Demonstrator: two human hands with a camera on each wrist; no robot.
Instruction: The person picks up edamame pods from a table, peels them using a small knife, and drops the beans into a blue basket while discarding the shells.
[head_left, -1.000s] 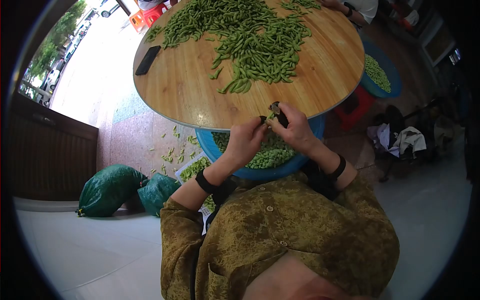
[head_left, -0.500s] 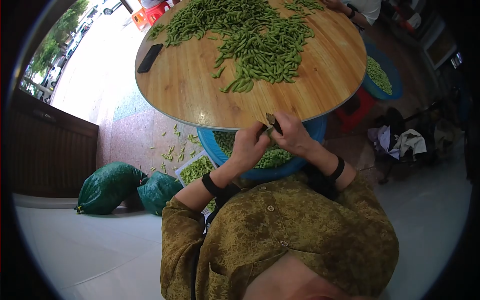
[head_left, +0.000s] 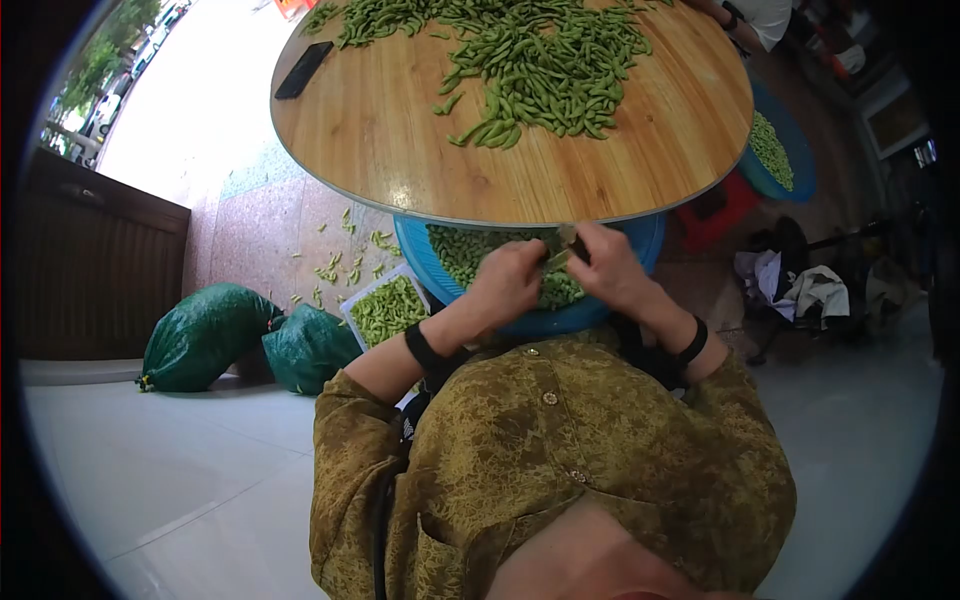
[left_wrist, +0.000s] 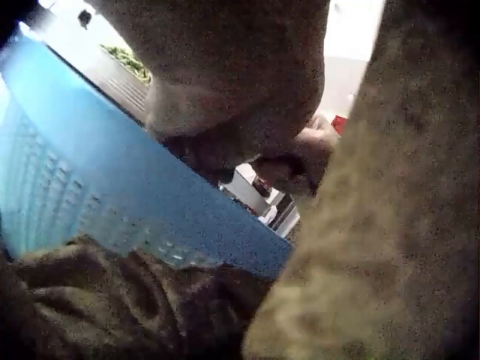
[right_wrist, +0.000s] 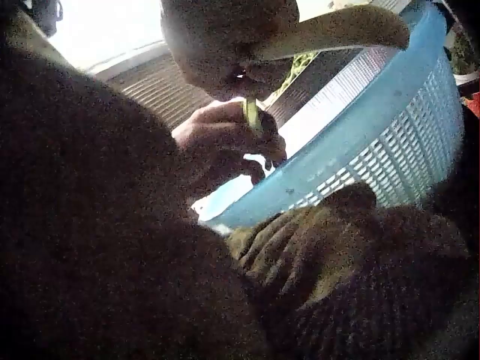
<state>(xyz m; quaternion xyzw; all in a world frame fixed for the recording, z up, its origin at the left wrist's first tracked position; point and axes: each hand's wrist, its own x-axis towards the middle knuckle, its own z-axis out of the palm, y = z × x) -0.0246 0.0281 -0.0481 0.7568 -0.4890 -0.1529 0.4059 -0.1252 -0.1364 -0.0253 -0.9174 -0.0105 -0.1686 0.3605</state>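
Note:
Both hands are close together over a blue plastic basket [head_left: 418,262] of shelled green beans [head_left: 455,255], just below the table's near edge. The left hand [head_left: 510,280] and right hand [head_left: 612,268] pinch a green bean pod [right_wrist: 251,114] between their fingertips. Dark coverings show at the fingertips of both hands. In the right wrist view the pod stands out at the left hand's fingers, with the right hand [right_wrist: 229,41] above it. The left wrist view is dark, and the hand there hides the pod.
A heap of bean pods [head_left: 560,80] covers part of the round wooden table [head_left: 400,150], with a black phone-like slab [head_left: 303,70] at its left. A white crate [head_left: 350,315] of pods and green sacks [head_left: 205,335] stand to the left. Another blue basin [head_left: 800,165] is at the right.
The head view has tilted, so the table sits higher in it. Both hands have drawn back from the table edge, over the basket, and slightly apart.

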